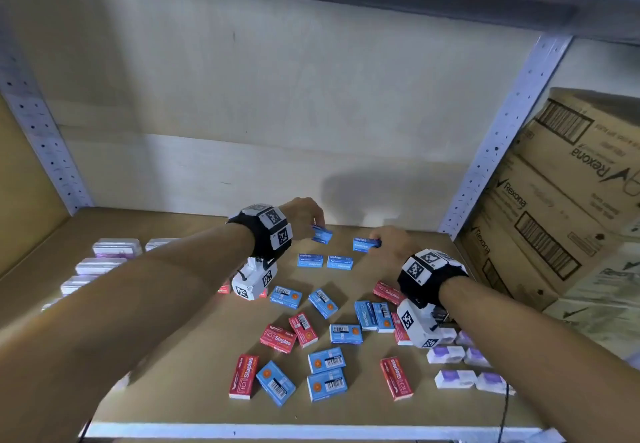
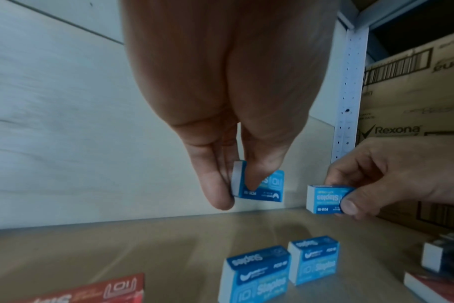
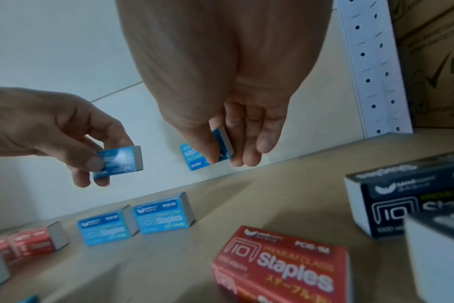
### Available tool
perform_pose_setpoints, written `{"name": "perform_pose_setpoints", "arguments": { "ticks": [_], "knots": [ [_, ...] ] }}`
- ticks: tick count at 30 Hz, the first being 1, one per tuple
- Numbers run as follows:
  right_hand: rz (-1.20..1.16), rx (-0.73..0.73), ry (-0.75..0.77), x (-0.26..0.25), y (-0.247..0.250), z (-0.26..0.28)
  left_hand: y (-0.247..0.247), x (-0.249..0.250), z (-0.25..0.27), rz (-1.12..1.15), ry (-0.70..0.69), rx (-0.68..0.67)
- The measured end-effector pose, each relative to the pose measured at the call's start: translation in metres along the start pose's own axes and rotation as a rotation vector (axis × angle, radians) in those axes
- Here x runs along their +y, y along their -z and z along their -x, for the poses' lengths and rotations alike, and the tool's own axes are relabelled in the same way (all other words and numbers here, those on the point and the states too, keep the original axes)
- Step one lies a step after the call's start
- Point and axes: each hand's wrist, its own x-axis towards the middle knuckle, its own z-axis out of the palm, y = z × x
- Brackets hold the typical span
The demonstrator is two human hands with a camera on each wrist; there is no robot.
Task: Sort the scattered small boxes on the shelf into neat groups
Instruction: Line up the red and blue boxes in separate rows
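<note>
hands [image 1: 311, 215] on, seemingly, blue boxes [image 1: 322, 234]

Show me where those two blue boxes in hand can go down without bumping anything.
Bare shelf board runs along the back wall, behind the two blue boxes side by side; the left hand and right hand hold their boxes above it. The front strip near the shelf edge is also bare. The middle is crowded with scattered red and blue boxes.

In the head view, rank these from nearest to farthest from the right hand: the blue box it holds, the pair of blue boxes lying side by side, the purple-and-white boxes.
1. Blue box, held in the right hand.
2. Pair of blue boxes, just left of the hand.
3. Purple-and-white boxes, at the shelf's front right.
</note>
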Motion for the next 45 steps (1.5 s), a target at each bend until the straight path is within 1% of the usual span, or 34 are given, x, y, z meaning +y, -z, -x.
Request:
{"name": "perform_pose_setpoints", "arguments": {
  "ticks": [5,10,15,21,24,27,29,33,35,37,41,45],
  "knots": [
    [-0.024,0.048,0.059,-0.008,0.002,0.019,-0.005,0.008,0.021,0.084,-0.020,-0.048],
    [0.011,0.013,0.157,-0.017,0.001,0.036,-0.019,0.013,0.037,0.026,-0.054,-0.074],
    [-0.001,-0.044,0.173,-0.020,-0.014,0.043,-0.031,0.009,0.043,-0.003,-0.028,-0.091],
    [-0.017,-0.075,0.167,-0.022,-0.029,0.042,-0.048,0.006,0.046,0.005,0.003,-0.042],
    [-0.057,-0.094,0.136,-0.019,-0.030,0.043,-0.052,0.001,0.048,0.032,0.020,-0.011],
    [-0.079,-0.086,0.138,-0.015,-0.033,0.044,-0.052,-0.004,0.050,0.090,0.026,0.040],
    [-0.059,-0.079,0.139,-0.015,-0.032,0.045,-0.047,-0.004,0.050,0.135,0.011,0.024],
    [0.034,-0.115,0.145,-0.017,-0.027,0.046,-0.035,0.003,0.048,-0.011,-0.009,-0.049],
    [0.081,-0.108,0.151,-0.018,-0.027,0.047,-0.036,0.006,0.046,-0.082,-0.018,-0.096],
    [0.116,-0.099,0.156,-0.020,-0.029,0.048,-0.040,0.007,0.047,-0.108,-0.024,-0.128],
    [0.127,-0.087,0.223,-0.023,-0.037,0.045,-0.049,0.010,0.048,-0.115,-0.039,-0.111],
    [0.162,-0.078,0.269,-0.025,-0.044,0.041,-0.053,0.010,0.047,-0.138,0.014,-0.126]
  ]
}}
